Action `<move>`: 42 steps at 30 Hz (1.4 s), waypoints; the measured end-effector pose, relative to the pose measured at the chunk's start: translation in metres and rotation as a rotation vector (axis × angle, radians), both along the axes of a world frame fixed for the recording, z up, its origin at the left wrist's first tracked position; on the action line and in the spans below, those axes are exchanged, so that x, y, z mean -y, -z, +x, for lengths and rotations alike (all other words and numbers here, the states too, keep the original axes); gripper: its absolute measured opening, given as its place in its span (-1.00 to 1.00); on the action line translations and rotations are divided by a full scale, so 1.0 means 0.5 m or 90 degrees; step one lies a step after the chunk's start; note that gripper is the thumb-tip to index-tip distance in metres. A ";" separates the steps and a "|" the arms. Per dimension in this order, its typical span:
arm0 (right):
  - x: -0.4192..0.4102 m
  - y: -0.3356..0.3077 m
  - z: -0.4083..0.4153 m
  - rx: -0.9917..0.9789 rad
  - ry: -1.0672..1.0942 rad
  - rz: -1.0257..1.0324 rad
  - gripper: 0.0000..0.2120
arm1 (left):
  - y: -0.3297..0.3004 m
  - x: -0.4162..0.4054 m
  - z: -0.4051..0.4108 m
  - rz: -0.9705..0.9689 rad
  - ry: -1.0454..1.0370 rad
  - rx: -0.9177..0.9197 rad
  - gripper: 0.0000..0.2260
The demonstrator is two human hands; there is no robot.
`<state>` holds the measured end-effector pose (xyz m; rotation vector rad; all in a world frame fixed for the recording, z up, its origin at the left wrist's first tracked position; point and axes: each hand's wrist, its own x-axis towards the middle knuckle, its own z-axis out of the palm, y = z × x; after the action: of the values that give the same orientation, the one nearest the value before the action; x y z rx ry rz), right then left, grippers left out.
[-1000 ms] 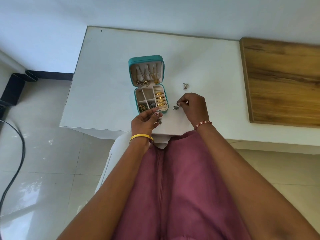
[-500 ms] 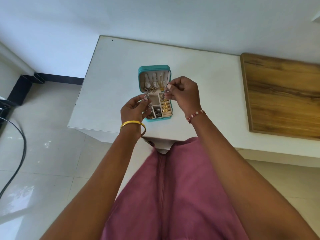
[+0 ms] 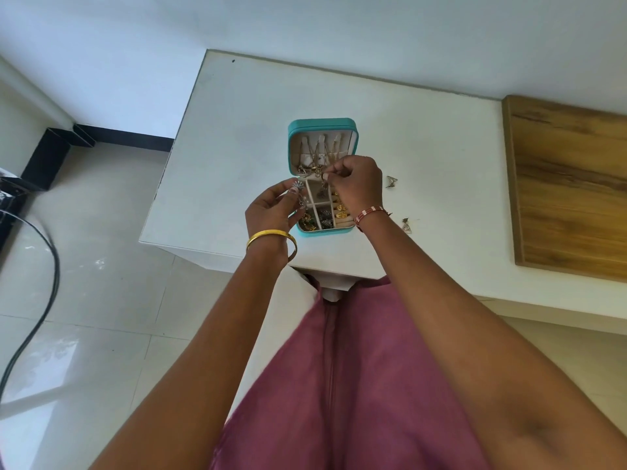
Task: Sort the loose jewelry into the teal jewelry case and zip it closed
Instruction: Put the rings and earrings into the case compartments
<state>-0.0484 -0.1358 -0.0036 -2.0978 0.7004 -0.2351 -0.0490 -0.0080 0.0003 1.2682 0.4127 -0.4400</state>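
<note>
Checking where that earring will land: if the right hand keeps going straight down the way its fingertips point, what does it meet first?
Probably the teal jewelry case, at an upper compartment of its tray, below the right hand; depth is unclear.

Right hand (image 3: 356, 184) lower over case (image 3: 322, 125)

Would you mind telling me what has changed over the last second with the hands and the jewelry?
The right hand left the table right of the teal jewelry case and now pinches a small piece above the compartments. The left hand, still gripping a silver piece, rose from the case's near edge to its left side. The case stayed open; two loose pieces remain on the white table.
</note>
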 end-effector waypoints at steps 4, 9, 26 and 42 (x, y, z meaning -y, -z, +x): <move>0.000 0.006 -0.003 -0.022 -0.014 -0.026 -0.87 | 0.011 0.000 -0.017 -0.004 -0.003 -0.015 -0.87; -0.009 -0.016 -0.051 0.023 -0.006 0.035 -0.84 | 0.010 0.007 -0.035 0.022 -0.002 -0.013 -0.85; -0.043 -0.022 -0.124 0.039 -0.019 0.098 -0.93 | 0.023 0.002 -0.087 0.245 0.123 0.155 -0.71; -0.003 -0.001 -0.009 0.000 -0.009 0.114 -0.93 | 0.042 -0.005 -0.079 0.265 0.033 0.093 -0.79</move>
<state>-0.0527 -0.1346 -0.0029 -1.9313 0.6815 -0.1582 -0.0884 -0.0054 -0.0209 1.7073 0.3591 -0.3103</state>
